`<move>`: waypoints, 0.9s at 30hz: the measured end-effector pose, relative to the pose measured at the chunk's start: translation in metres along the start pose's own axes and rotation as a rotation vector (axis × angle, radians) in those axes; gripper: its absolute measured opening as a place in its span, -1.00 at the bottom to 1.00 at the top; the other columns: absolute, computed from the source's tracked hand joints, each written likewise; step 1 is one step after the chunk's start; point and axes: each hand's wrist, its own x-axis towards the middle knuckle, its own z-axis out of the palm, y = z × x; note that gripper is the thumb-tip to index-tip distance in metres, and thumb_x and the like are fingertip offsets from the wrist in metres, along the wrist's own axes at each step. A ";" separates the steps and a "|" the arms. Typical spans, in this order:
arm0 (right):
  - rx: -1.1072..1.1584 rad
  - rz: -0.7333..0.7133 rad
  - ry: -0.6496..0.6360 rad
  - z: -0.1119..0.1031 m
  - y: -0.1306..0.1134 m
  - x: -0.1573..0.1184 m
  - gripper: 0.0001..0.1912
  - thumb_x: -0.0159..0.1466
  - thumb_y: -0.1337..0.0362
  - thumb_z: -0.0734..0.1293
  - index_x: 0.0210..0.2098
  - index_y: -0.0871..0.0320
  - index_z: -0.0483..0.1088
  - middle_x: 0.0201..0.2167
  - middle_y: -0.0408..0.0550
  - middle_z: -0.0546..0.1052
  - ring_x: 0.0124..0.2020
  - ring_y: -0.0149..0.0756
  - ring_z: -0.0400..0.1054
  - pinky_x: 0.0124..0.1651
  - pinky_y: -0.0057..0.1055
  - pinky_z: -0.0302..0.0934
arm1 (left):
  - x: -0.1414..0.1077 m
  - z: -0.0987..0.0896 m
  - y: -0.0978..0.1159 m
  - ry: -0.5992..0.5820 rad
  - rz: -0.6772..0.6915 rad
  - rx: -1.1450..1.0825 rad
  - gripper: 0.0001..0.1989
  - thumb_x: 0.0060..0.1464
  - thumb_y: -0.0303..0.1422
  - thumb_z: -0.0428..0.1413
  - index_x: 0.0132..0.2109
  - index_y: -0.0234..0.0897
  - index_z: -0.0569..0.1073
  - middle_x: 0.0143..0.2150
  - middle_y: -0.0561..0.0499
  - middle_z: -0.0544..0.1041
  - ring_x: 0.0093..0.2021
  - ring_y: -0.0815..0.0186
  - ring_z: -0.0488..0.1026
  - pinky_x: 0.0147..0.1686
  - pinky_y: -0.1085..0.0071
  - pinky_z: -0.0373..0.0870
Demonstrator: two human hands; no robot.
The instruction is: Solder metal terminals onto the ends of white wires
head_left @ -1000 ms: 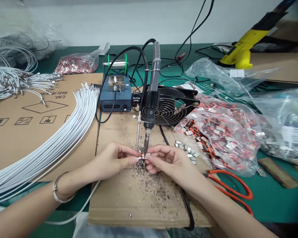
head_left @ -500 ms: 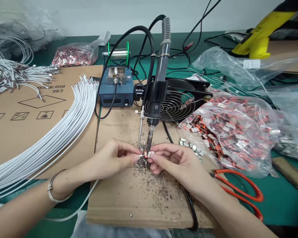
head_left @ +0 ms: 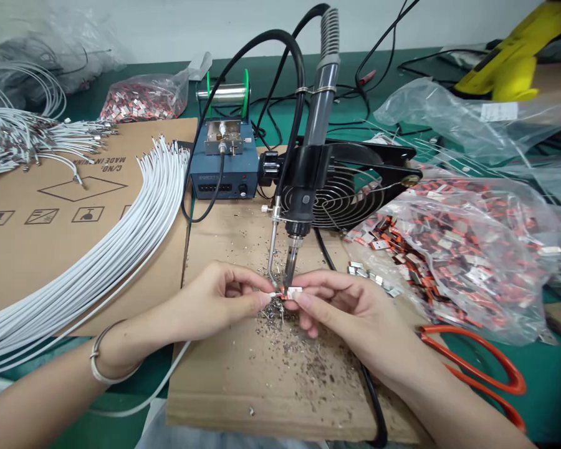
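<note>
My left hand pinches the end of a white cable, whose length trails down to the left beneath my wrist. Between the thumb and fingers of my right hand is a small USB connector, white and metallic with an orange part. Cable end and connector meet right under the tip of a mounted soldering iron. A thin metal solder feed tube comes down beside the tip. My fingertips partly hide the joint, so I cannot tell whether it is soldered.
Solder bits litter the cardboard. On the left lies a bundle of white cables. A blue solder feeder and a black fan stand behind. At right are bagged connectors and orange-handled scissors.
The view has shifted slightly, so the iron, fan and scissors appear further right. Both hands keep their pinch on cable and connector under the iron tip.
</note>
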 end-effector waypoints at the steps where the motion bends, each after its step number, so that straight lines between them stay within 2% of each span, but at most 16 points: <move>1: -0.002 0.004 -0.003 -0.001 0.000 0.000 -0.79 0.05 0.23 0.47 -0.35 0.20 0.49 -0.52 -0.05 0.51 -0.62 -0.54 0.31 -0.58 -0.69 0.24 | -0.001 0.000 0.001 -0.010 -0.009 -0.027 -0.77 0.06 -0.34 0.10 -0.21 -0.48 0.45 -0.52 0.10 0.26 -0.51 0.52 0.11 -0.53 0.56 0.02; 7: -0.009 -0.042 -0.014 -0.002 0.000 -0.001 -0.81 0.07 0.22 0.46 -0.35 0.18 0.51 -0.53 -0.03 0.52 -0.61 -0.55 0.26 -0.59 -0.70 0.14 | -0.002 -0.001 0.003 -0.010 -0.049 -0.065 -0.81 0.07 -0.37 0.11 -0.23 -0.46 0.44 -0.54 0.13 0.24 -0.55 0.54 0.07 -0.57 0.56 -0.03; 12: -0.018 0.017 0.036 0.001 -0.003 -0.001 -0.76 0.01 0.20 0.50 -0.37 0.20 0.50 -0.51 -0.01 0.53 -0.64 -0.55 0.24 -0.61 -0.69 0.12 | 0.000 0.000 0.002 -0.011 -0.042 -0.029 -0.79 0.08 -0.37 0.10 -0.22 -0.49 0.44 -0.54 0.13 0.23 -0.53 0.53 0.09 -0.55 0.56 -0.01; 19: 0.015 -0.024 -0.032 0.000 -0.004 -0.001 -0.91 0.10 0.29 0.46 -0.36 0.10 0.52 -0.52 -0.09 0.53 -0.50 -0.56 0.40 -0.54 -0.81 0.13 | 0.000 -0.002 0.001 -0.027 -0.032 -0.043 -0.77 0.07 -0.35 0.12 -0.20 -0.48 0.44 -0.52 0.13 0.24 -0.52 0.54 0.09 -0.54 0.56 -0.01; 27: 0.050 -0.039 -0.070 -0.003 -0.002 -0.003 -0.91 0.13 0.32 0.44 -0.33 0.09 0.53 -0.48 -0.09 0.55 -0.45 -0.57 0.43 -0.45 -0.84 0.19 | 0.001 -0.002 0.001 -0.039 -0.019 -0.083 -0.83 0.05 -0.40 0.12 -0.24 -0.46 0.44 -0.52 0.12 0.27 -0.54 0.54 0.09 -0.53 0.55 0.01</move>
